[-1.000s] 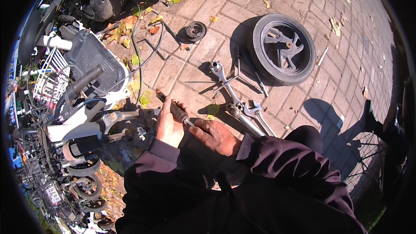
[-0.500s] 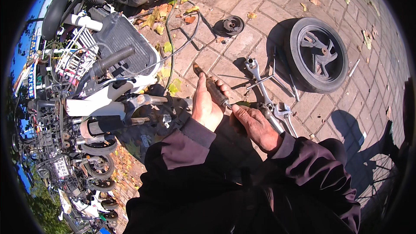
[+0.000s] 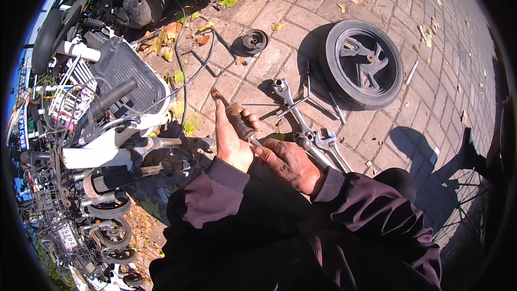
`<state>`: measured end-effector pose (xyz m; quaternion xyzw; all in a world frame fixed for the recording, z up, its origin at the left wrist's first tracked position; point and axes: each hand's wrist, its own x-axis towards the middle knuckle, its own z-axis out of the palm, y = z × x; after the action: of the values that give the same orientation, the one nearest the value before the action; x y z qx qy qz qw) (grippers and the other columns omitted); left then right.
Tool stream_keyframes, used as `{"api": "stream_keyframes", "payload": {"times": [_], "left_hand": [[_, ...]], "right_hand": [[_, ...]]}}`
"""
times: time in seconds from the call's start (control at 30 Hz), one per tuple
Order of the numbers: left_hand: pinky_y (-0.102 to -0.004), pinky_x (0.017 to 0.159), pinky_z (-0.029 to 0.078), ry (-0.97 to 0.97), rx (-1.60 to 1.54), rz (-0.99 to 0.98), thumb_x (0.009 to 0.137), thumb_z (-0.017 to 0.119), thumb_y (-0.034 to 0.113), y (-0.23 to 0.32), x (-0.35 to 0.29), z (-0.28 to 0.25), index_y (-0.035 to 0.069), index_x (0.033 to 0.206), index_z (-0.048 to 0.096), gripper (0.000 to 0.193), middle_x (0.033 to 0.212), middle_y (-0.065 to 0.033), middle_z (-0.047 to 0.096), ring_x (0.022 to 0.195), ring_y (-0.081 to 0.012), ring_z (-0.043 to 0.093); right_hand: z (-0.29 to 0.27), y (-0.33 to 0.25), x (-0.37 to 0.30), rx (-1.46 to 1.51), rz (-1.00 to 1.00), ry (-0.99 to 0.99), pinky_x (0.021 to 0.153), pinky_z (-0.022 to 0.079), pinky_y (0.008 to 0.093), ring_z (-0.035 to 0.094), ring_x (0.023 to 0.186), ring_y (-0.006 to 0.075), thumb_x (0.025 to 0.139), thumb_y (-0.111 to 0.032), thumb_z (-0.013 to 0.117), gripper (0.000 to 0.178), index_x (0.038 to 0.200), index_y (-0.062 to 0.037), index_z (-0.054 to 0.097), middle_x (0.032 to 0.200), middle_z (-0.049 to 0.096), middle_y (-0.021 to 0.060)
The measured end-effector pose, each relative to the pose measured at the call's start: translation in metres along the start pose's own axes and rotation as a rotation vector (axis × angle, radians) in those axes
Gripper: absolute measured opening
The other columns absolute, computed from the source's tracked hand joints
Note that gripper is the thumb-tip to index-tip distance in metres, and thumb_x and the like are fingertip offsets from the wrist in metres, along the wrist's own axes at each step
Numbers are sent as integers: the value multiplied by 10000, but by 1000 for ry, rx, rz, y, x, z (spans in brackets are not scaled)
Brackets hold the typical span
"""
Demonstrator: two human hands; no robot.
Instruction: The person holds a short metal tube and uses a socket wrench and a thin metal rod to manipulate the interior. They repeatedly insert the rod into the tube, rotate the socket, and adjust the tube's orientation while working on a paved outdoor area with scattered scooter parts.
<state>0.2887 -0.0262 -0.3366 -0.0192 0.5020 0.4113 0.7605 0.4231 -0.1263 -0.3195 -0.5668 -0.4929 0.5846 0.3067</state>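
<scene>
A screwdriver-like tool [image 3: 239, 120] with a dark, worn, ribbed handle lies tilted between my hands, its orange-brown end pointing up and left. My left hand [image 3: 233, 146] is curled around the handle, with the thumb along one side and fingertips showing on the other. At the metal shaft, my right hand [image 3: 295, 166] pinches with thumb and fingers; the shaft's far end is hidden beneath it. Just beyond the right hand, a long socket wrench [image 3: 294, 109] and an adjustable wrench [image 3: 326, 139] lie on the paving beside a cross-shaped metal bar tool [image 3: 307, 95].
A black spoked wheel [image 3: 364, 64] lies flat at the right, with a round dark hub part [image 3: 254, 41] farther left. To the left is a partly dismantled white scooter [image 3: 97, 158] with loose cables [image 3: 185, 70]. Parked bikes and fallen leaves surround the brick paving [image 3: 371, 134].
The whole scene has shifted left in the picture as my view turned. Both hands keep the same hold on the tool; any small turning of it cannot be made out.
</scene>
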Motion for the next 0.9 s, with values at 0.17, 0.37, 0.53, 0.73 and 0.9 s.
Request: {"api": "stream_keyframes", "payload": {"times": [0.17, 0.37, 0.53, 0.73, 0.9], "left_hand": [[-244, 467, 351, -41, 102, -3, 1029, 510, 559, 5, -7, -1, 115, 1063, 599, 454, 758, 12, 461, 533, -95, 386], [-226, 384, 308, -241, -48, -76, 1017, 509, 578, 32, -17, 2, 67, 1013, 623, 524, 710, 17, 450, 478, -81, 369], [-218, 376, 260, -264, -82, -26, 1040, 459, 579, 54, -30, 6, 144, 939, 579, 462, 690, 40, 450, 440, -76, 330], [-213, 361, 275, -397, -30, 132, 1064, 454, 524, 66, -51, 8, 141, 987, 593, 415, 695, 19, 473, 434, -70, 369], [-214, 371, 294, -450, -8, 222, 1049, 506, 513, 70, -53, -3, 144, 1013, 587, 379, 730, 13, 484, 469, -70, 378]], "right_hand": [[6, -11, -3, -105, 13, -19, 740, 497, 449, 637, 821, 401, 1053, -436, 517, 448, 1060, -4, 636, 854, 653, 214], [-12, -10, 8, 18, -115, -243, 745, 504, 465, 661, 839, 411, 1041, -483, 512, 477, 1127, -26, 620, 841, 671, 231], [-75, 79, 73, -642, -25, 182, 793, 511, 467, 692, 918, 348, 945, -281, 641, 343, 1205, -61, 600, 944, 710, 193], [-96, 212, 116, -1208, 114, 155, 870, 506, 464, 632, 1044, 356, 979, -151, 502, 480, 1448, -250, 519, 1177, 619, 177], [-85, 252, 131, -1183, -89, 377, 794, 515, 477, 624, 962, 390, 994, -211, 542, 328, 1293, -82, 577, 1051, 622, 204]]}}
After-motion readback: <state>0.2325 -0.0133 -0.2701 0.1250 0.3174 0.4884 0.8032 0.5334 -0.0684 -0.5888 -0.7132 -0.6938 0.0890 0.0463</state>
